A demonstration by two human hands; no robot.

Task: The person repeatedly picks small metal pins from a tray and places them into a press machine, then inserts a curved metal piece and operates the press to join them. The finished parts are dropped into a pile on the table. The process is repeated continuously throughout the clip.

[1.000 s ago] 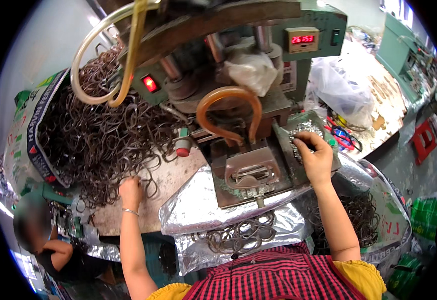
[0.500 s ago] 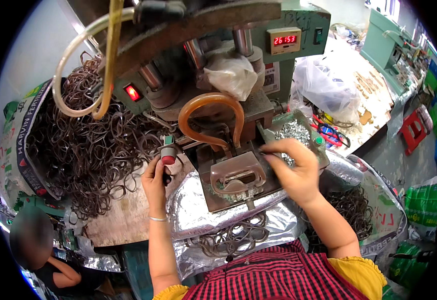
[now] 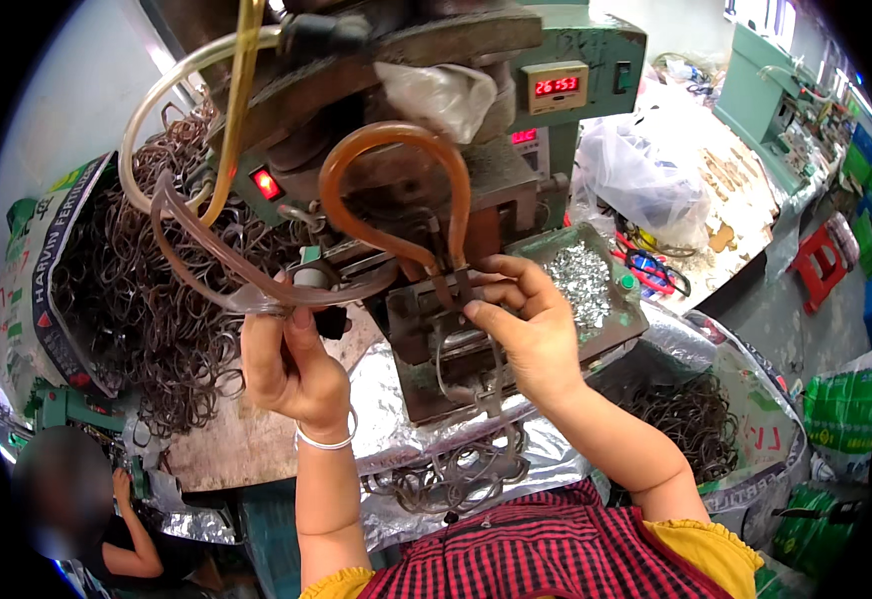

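Observation:
My left hand (image 3: 301, 369) is left of the press, raised, thumb and fingers closed on a translucent brownish plastic loop (image 3: 191, 268) that stretches past the hand on both sides. Behind it is a round push button (image 3: 309, 278) on the machine. My right hand (image 3: 531, 329) is at the front of the press, thumb and fingertips pinched together at the small metal fixture (image 3: 456, 344). What lies between those fingertips is too small to make out. Just above them an orange hose (image 3: 396, 135) arches down into the tooling.
A big heap of brown loops (image 3: 156, 329) fills the left, beside a printed sack (image 3: 51, 290). A green tray of small silvery pieces (image 3: 581, 285) stands right of the press. More loops (image 3: 690, 414) lie in a sack at right. Another person (image 3: 81, 499) sits at lower left.
My left hand has come up from beside the button and now holds the plastic loop. My right hand has moved left to the fixture; the brown slotted block seen there earlier no longer shows.

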